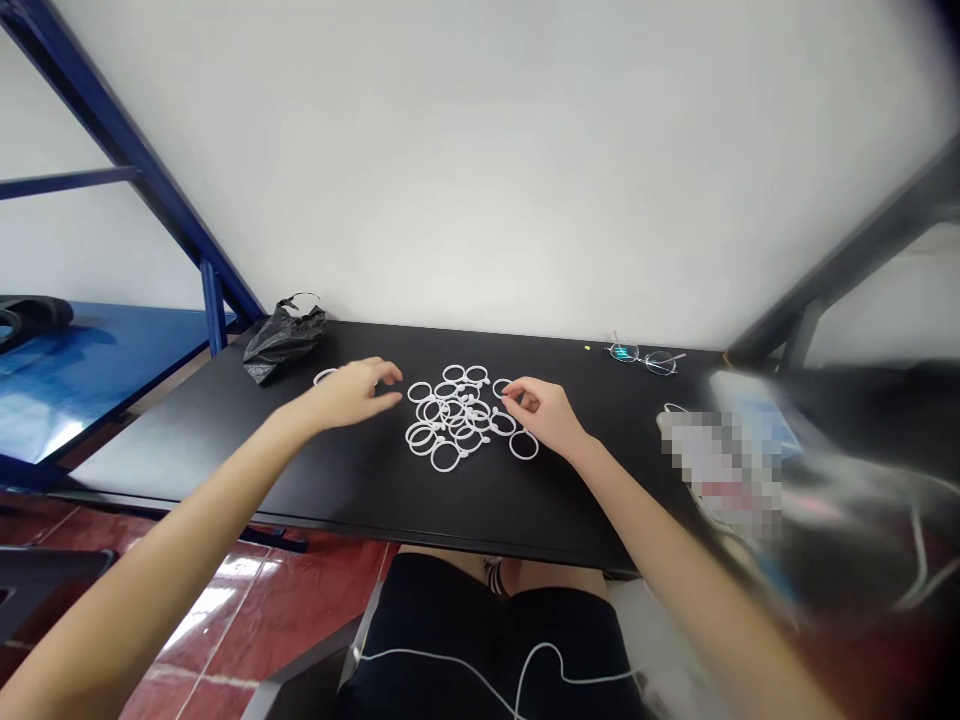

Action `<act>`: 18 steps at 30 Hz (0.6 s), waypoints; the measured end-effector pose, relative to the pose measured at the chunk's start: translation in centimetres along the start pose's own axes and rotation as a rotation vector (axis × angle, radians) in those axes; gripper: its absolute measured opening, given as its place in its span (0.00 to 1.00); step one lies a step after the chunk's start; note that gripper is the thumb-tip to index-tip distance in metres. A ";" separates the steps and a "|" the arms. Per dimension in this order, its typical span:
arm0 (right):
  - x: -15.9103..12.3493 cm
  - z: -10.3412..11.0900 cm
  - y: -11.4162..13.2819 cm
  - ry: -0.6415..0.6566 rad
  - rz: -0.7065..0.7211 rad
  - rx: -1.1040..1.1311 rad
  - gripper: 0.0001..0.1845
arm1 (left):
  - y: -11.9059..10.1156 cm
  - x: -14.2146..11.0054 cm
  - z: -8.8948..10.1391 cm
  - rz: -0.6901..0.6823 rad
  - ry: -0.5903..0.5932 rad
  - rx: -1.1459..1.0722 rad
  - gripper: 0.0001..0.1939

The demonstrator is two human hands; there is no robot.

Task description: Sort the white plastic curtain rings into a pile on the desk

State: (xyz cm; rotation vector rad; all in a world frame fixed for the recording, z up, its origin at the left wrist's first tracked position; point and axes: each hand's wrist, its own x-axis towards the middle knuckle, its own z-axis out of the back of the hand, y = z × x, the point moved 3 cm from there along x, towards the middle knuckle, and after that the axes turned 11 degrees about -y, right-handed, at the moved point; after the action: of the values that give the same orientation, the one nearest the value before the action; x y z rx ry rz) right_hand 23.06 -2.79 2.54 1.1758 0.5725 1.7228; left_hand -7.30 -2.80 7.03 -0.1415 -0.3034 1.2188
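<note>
Many thin white plastic rings with small tabs lie in a loose heap on the black table. To the left of the heap hovers my left hand, its thumb and fingers apart, holding nothing. A single white ring shows partly behind that hand. At the heap's right edge, my right hand has thumb and forefinger drawn together at a white ring, part of which the fingers hide. Another white ring lies just beneath this hand.
A crumpled black plastic bag sits at the back left. Eyeglasses lie toward the back right. A blurred, partly pixelated package is on the right. Blue metal bars slope at the left, and a white cable crosses my lap.
</note>
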 end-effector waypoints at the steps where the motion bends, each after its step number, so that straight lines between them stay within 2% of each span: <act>1: -0.1 0.0 0.0 0.030 0.043 -0.026 0.08 | -1.2 -0.2 -0.8 -0.064 0.032 -0.040 0.22; 4: -0.1 0.0 -0.2 0.038 0.094 -0.058 0.07 | -2.8 -0.4 -2.9 -0.110 0.030 -0.092 0.25; 8: 0.0 0.0 -0.3 0.019 0.084 -0.070 0.07 | -2.1 0.5 -4.7 -0.033 -0.052 -0.069 0.23; 11: 0.1 0.0 -0.4 0.018 0.075 -0.077 0.07 | -1.7 1.6 -5.6 0.029 -0.030 -0.023 0.19; 15: 0.1 0.1 -0.5 0.011 0.067 -0.076 0.06 | -1.8 3.0 -6.0 0.124 0.101 0.023 0.10; 18: 0.2 0.1 -0.6 0.005 0.072 -0.078 0.07 | -1.8 3.8 -5.3 0.150 0.099 -0.020 0.06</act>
State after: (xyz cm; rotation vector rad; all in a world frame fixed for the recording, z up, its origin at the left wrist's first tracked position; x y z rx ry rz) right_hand 23.44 -2.38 2.17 1.1500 0.4669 1.7928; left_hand -2.85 0.39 3.02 -0.2448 -0.2216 1.3533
